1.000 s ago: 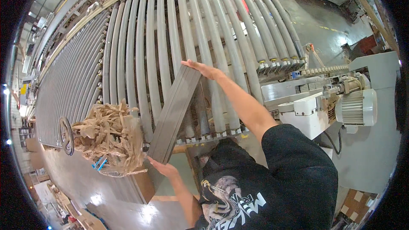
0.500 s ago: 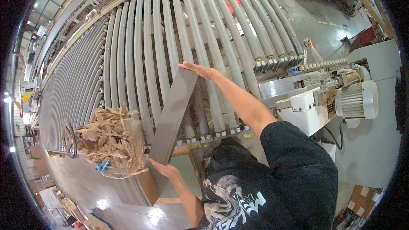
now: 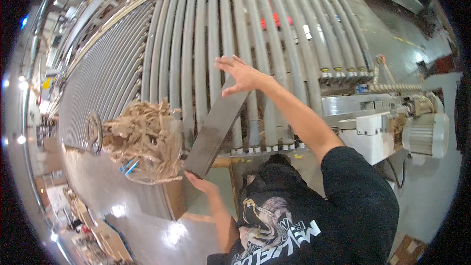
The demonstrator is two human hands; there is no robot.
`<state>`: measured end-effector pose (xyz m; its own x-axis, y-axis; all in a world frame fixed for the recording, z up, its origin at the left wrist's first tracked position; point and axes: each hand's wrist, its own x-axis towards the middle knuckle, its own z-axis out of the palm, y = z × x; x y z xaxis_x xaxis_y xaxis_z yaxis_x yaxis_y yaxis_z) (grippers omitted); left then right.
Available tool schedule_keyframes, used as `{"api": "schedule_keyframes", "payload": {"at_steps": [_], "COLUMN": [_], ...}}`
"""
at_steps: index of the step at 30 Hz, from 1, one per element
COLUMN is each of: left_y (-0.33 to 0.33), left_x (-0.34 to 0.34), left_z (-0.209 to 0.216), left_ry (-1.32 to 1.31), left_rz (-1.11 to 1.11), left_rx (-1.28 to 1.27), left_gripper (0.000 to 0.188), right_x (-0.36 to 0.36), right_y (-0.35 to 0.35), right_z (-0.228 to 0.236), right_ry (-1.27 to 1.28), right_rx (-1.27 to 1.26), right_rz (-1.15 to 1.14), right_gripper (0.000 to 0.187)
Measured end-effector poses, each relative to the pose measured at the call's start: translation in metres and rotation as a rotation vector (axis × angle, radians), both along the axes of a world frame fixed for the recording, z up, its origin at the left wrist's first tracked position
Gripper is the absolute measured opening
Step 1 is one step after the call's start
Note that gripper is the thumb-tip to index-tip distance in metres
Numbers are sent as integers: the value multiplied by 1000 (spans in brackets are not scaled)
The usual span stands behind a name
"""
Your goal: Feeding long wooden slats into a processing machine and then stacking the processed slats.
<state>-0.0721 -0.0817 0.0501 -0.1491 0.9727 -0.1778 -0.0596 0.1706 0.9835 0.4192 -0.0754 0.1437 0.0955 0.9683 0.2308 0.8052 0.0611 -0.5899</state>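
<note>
A long, flat grey-brown board (image 3: pixel 216 130) slants above the edge of the roller conveyor. My left hand (image 3: pixel 202 183) grips its near lower end, with the fingers partly hidden beneath it. At the far end, my right hand (image 3: pixel 241 74) has its fingers apart and its thumb out over the board's face. That hand is slightly blurred and hides the board's tip. Whether the palm touches the board I cannot tell.
Grey rollers (image 3: pixel 188 64) of the conveyor run across the space ahead. Left of the board is a bundle of crumpled brown wrapping (image 3: pixel 144 137) beside a black handwheel (image 3: pixel 94 132). On the right stands a machine with a ribbed motor (image 3: pixel 426 136).
The fingers and thumb of my right hand have spread from the board's far end. My left hand stays at the near end. The view has shifted, so the scene sits further right.
</note>
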Motion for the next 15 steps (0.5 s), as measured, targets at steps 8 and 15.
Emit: {"api": "schedule_keyframes", "payload": {"at_steps": [8,15], "left_y": [-71,-108], "left_x": [-82,-135], "left_z": [-18,-6], "left_ry": [299,240], "left_rz": [-93,-38], "left_rx": [-3,-55], "left_gripper": [63,55], "right_x": [-152,-141], "right_y": [24,32], "right_z": [-29,-42], "right_ry": [-603,-650], "right_rx": [-292,-249], "right_rz": [503,468], "right_gripper": [139,117]}}
